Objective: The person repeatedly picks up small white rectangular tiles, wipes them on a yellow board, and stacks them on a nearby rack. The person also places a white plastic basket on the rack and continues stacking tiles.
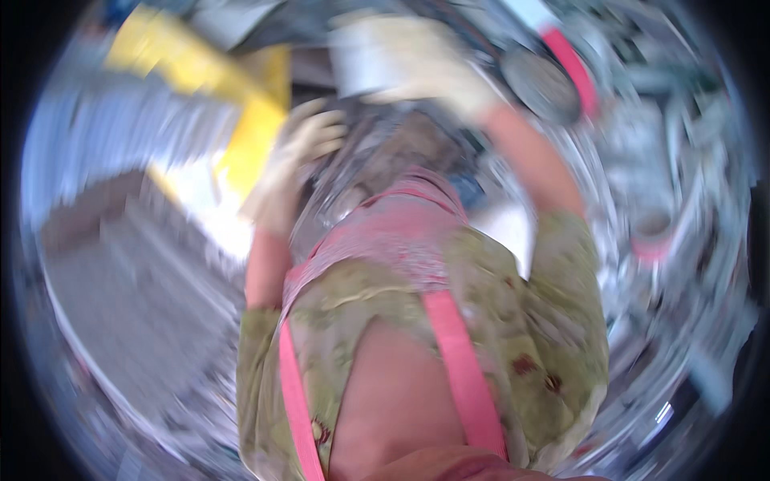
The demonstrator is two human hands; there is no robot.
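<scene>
The whole view is smeared by motion, so much stays uncertain. At far left a grey slab (120, 321) runs down and away, and above it a yellow frame (241, 104) angles from the upper left toward the middle. Just right of that frame is the left hand (293, 164), in a pale glove, fingers bent and loosely curled; it rests against or just over a dark, shiny heap (377, 156) in the middle, but whether it grips anything I cannot tell. The heap lies ahead of the person's chest, between the two arms, and its shape is too blurred to give a long axis. Above and slightly right of it is the right hand (437, 68), also gloved, raised higher than the left and wrapped round a pale, squat block (373, 60) that sticks out to its left; the fingers look closed on it, with the block's long side lying roughly level across the view. So the block hangs directly over the heap, and the left hand is the one nearer the heap itself. Farther right, a grey disc with a red rim (553, 76) sits beside the right forearm, and the clutter beyond it at the right edge is unreadable.
</scene>
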